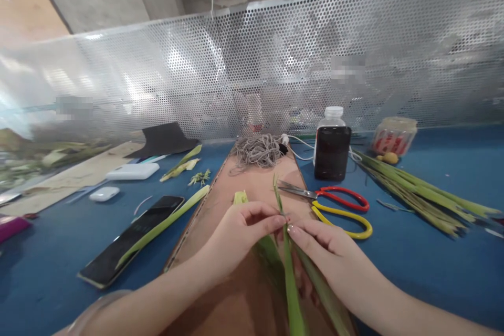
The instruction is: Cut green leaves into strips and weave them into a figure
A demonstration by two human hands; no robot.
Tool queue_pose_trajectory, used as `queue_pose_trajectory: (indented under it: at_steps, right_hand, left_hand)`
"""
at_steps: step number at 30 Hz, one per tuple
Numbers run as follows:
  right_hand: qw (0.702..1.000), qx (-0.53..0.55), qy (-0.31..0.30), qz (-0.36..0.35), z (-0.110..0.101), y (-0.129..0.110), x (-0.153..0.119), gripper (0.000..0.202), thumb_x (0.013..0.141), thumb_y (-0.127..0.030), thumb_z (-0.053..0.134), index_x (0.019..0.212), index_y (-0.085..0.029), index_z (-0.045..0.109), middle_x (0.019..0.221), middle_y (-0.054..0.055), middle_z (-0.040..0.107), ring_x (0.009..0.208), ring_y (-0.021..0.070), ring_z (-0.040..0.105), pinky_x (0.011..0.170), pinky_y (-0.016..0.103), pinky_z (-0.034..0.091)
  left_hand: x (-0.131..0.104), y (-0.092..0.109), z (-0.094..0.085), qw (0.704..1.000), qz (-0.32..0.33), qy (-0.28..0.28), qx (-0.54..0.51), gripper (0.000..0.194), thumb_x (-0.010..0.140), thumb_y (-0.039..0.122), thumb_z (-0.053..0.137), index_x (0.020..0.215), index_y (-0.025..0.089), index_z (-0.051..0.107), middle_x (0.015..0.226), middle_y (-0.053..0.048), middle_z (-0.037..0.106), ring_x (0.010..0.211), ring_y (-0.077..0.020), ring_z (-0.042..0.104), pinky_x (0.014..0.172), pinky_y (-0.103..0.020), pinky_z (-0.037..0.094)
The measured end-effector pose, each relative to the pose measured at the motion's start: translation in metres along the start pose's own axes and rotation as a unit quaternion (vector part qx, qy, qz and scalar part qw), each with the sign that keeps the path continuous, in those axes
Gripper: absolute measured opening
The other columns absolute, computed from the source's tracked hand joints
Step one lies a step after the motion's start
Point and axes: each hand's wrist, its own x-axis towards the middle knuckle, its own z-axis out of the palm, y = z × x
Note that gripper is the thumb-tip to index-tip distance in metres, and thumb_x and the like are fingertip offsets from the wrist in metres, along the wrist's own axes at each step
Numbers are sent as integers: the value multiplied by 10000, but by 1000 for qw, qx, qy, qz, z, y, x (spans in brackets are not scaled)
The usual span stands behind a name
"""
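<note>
My left hand [252, 228] and my right hand [321, 244] meet over a strip of cardboard [232, 283]. Both are closed in a pinch at the same spot on a long green leaf [290, 283]. The leaf's narrow tip rises above my fingertips, and its wider part hangs down toward me. More green leaf shows beneath my hands, partly covered by them. What sits exactly between the fingertips is too small to make out. Scissors [334, 205] with one red and one yellow handle lie just beyond my right hand, blades pointing left.
A heap of grey cord [258, 151] lies at the cardboard's far end. On the left are a phone [129, 241] with a leaf strip on it and a white case [104, 193]. To the right stand another phone [333, 153], a bottle [334, 112], a leaf bundle [413, 186] and a clear jar [395, 136].
</note>
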Motion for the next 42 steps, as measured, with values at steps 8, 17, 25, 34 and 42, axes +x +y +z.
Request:
queue_pose_trajectory:
  at_steps: [8,17,25,34,42]
  right_hand:
    - [963,-232,87,-105,-17,-2,9,152,826,-325,458,853,-191,525,641,-2,554,536,126,493,492,235,370]
    - [885,-407,33,-224,-27,4,7,216,868,-180,345,856,-176,560,799,55,611,708,170,541,619,278,396]
    - [889,-385,59,-240,-23,0,4,155,819,-177,405,767,-174,551,574,-1,493,525,123,441,487,238,323]
    - [887,-394,41,-236,-17,0,0,212,846,-147,338,739,-167,521,686,47,564,616,145,502,555,252,364]
    - [847,-454,31,-274,-25,2,4,225,825,-130,360,625,-178,450,589,3,455,546,121,408,518,236,300]
  left_hand:
    - [-2,-1,-2,987,57,29,146,190,765,312,543,674,163,617,652,-15,613,649,-156,547,618,-241,392]
    - [-12,4,3,932,172,-5,318,196,825,261,451,713,187,594,697,-16,603,684,-153,536,644,-231,370]
    - [-11,1,3,920,192,-8,342,154,816,224,454,757,190,592,721,-30,603,693,-159,527,657,-256,385]
    - [-15,0,3,910,195,-32,364,148,812,208,453,742,187,581,754,-31,593,731,-157,533,672,-243,388]
    - [-15,-1,2,903,202,-37,378,127,820,194,452,793,184,575,782,-25,600,749,-146,528,692,-233,384]
